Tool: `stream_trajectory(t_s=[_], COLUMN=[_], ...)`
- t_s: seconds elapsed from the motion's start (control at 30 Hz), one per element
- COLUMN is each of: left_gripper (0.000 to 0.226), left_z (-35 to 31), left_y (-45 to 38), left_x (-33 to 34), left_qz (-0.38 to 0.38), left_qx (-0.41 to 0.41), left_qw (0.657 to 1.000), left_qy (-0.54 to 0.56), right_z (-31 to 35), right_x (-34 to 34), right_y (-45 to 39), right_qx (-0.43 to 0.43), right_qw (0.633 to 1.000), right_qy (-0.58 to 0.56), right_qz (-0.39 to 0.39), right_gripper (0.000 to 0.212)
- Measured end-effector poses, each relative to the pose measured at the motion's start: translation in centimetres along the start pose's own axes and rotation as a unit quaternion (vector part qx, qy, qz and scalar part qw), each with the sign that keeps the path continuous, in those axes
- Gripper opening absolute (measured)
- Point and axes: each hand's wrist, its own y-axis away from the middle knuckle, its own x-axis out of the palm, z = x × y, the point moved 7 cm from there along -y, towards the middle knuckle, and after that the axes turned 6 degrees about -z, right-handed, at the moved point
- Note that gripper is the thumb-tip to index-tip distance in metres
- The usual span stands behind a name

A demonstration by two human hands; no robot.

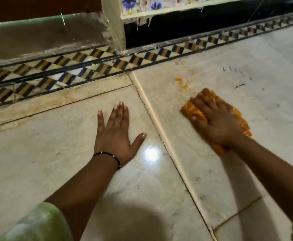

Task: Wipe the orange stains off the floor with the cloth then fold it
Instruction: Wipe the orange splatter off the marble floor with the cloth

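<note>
An orange patterned cloth (191, 108) lies bunched on the pale marble floor (211, 70), right of centre. My right hand (215, 122) presses flat on top of it, fingers spread over the cloth and pointing up-left. Two small orange stains (178, 79) mark the floor just beyond the cloth's far edge, a little apart from it. My left hand (115, 131) rests palm down on the floor to the left, fingers apart, holding nothing. A dark beaded bracelet sits on that wrist.
A checkered black, yellow and white tile border (90, 66) runs along the far edge of the floor. Behind it stand a grey step (37, 37) and a cream pillar (114, 23). Small dark marks (240, 85) dot the floor at the right.
</note>
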Motion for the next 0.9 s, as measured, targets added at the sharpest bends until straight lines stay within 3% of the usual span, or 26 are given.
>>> stream_trajectory(t_s=[0.13,0.2,0.37,0.5,0.6,0.77,0.9], left_gripper=[0.091,0.091,0.090,0.090,0.090,0.090,0.091], left_z=[-0.1,0.0,0.2,0.1,0.1,0.0,0.2], left_y=[-0.3,-0.2,-0.2,-0.2,-0.2,-0.4,-0.4], left_x=[-0.1,0.2,0.1,0.1,0.2,0.3,0.6], left_qz=[-0.005,0.002,0.005,0.003,-0.002,0.000,0.001], left_qx=[-0.004,-0.002,0.000,0.004,0.006,0.001,0.003], left_qw=[1.000,1.000,1.000,0.999,0.998,0.998,0.998], left_qy=[0.008,0.006,0.023,0.042,0.061,0.067,0.062], right_z=[-2.3,0.2,10.5,8.8,2.0,-2.7,2.1], right_x=[-0.6,-0.1,0.9,1.2,0.3,-0.9,-0.3], right_y=[-7.6,-11.0,-10.8,-3.2,-2.3,-11.3,-18.6], right_qx=[0.118,0.122,-0.054,-0.137,-0.044,0.155,0.127], right_qw=[0.992,0.992,0.998,0.990,0.999,0.987,0.991], right_qy=[-0.003,-0.016,-0.014,-0.009,0.002,-0.014,-0.033], right_qz=[-0.036,-0.021,-0.011,-0.011,-0.020,-0.049,-0.040], right_gripper=[0.064,0.062,0.059,0.060,0.061,0.055,0.055])
